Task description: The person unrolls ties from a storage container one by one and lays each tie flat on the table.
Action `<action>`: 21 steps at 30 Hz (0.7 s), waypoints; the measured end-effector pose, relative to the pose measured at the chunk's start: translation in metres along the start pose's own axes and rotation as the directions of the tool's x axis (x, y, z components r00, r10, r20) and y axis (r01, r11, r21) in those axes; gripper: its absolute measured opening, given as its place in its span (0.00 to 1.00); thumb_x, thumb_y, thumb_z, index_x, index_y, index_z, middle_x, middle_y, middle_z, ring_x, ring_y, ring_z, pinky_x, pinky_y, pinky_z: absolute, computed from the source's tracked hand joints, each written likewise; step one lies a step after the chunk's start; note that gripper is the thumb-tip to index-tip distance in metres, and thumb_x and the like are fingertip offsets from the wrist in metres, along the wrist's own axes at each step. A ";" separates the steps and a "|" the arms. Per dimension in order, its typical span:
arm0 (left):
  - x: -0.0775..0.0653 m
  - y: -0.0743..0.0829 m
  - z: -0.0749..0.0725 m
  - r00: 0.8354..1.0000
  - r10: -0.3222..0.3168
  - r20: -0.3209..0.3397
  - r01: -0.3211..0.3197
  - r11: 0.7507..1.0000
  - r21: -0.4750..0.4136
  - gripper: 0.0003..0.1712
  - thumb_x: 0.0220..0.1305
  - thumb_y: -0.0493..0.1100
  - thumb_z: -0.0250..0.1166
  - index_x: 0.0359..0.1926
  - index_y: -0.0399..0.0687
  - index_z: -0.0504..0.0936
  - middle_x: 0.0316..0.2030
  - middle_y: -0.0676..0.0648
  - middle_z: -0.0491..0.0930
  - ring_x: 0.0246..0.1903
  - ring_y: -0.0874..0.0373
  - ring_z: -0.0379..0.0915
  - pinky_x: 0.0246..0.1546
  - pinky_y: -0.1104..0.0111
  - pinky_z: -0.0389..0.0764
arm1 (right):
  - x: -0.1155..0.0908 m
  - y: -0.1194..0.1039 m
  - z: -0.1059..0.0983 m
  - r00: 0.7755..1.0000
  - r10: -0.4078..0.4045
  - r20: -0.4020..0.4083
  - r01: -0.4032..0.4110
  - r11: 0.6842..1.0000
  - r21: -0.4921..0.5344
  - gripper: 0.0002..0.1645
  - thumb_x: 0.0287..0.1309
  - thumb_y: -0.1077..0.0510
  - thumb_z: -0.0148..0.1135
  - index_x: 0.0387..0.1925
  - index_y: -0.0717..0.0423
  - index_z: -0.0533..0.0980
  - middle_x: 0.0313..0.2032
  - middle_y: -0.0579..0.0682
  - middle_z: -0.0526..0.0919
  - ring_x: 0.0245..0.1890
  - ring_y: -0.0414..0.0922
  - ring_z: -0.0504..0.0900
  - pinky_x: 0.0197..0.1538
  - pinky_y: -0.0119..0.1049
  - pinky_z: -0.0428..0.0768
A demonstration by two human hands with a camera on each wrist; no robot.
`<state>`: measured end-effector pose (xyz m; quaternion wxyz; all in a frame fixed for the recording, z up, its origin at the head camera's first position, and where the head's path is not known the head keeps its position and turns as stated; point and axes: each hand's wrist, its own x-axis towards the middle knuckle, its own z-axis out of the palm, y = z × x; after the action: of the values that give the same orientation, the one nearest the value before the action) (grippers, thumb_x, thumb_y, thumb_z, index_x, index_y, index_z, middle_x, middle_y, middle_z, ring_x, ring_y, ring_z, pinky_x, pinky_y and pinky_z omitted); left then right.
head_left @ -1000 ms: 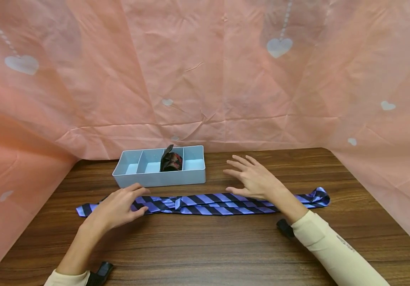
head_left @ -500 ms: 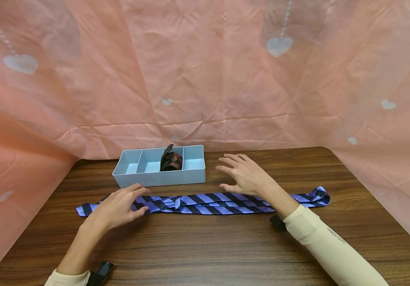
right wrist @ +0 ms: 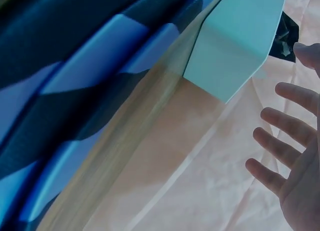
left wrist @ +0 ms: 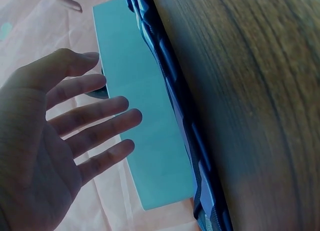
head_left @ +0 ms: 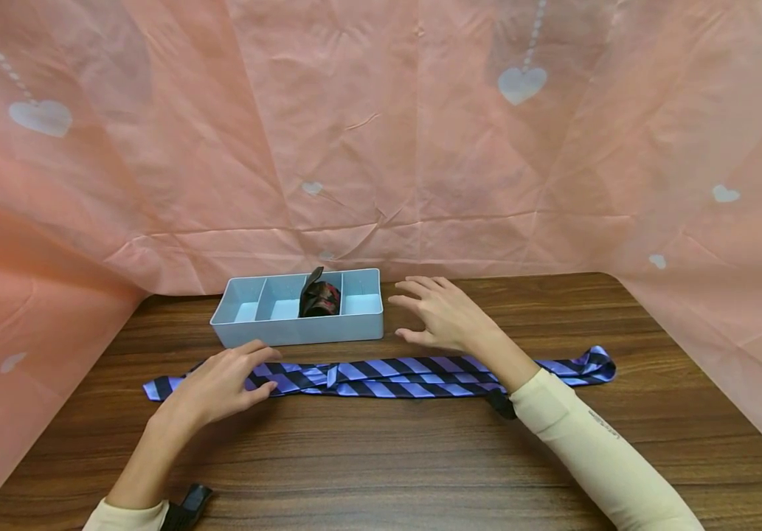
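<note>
A purple and black striped necktie [head_left: 394, 387] lies stretched lengthwise across the table, folded over at its right end. My left hand [head_left: 221, 383] hovers above the tie's left part, fingers loosely bent, nothing in it. Beyond the tie stands a pale blue box [head_left: 301, 335] with several compartments. A dark rolled item with reddish patches [head_left: 322, 299], perhaps another tie, sits in one compartment, a dark end sticking up. To the right of the box my right hand [head_left: 443, 313] is held in the air, fingers spread and holding nothing. In the right wrist view its fingers [right wrist: 287, 123] are relaxed.
The brown wood-grain table [head_left: 367, 464] stretches toward me. A pink cloth with hearts [head_left: 381, 147] hangs behind it and along both sides. Dark straps with small devices [head_left: 191, 505] are worn at both wrists.
My right hand has moved left and slightly away from me, closer to the box. The left hand, the tie and the box stay in place.
</note>
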<state>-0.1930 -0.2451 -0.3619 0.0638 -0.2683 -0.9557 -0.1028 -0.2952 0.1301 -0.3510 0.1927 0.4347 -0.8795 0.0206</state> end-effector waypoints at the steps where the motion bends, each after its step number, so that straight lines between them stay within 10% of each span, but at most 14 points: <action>1: 0.000 0.000 0.000 1.000 0.004 -0.002 -0.004 1.000 0.001 0.22 0.64 0.45 0.72 0.57 0.43 0.84 0.51 0.44 0.83 0.45 0.50 0.83 0.49 0.49 0.84 | 0.001 0.000 0.000 1.000 -0.001 -0.001 0.001 1.000 -0.001 0.33 0.64 0.38 0.66 0.63 0.52 0.80 0.66 0.58 0.78 0.69 0.58 0.73 0.67 0.56 0.72; 21: 0.000 0.005 -0.002 0.999 0.029 -0.020 -0.028 0.999 0.039 0.21 0.65 0.45 0.72 0.56 0.44 0.84 0.50 0.45 0.83 0.43 0.51 0.83 0.48 0.50 0.84 | 0.028 -0.009 0.000 0.999 -0.004 -0.034 0.006 0.999 0.041 0.34 0.62 0.42 0.71 0.64 0.53 0.79 0.63 0.58 0.79 0.64 0.57 0.76 0.61 0.55 0.76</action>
<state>-0.1899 -0.2415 -0.3593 0.0803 -0.2796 -0.9529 -0.0860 -0.3034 0.1031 -0.3426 0.1986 0.4403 -0.8744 0.0456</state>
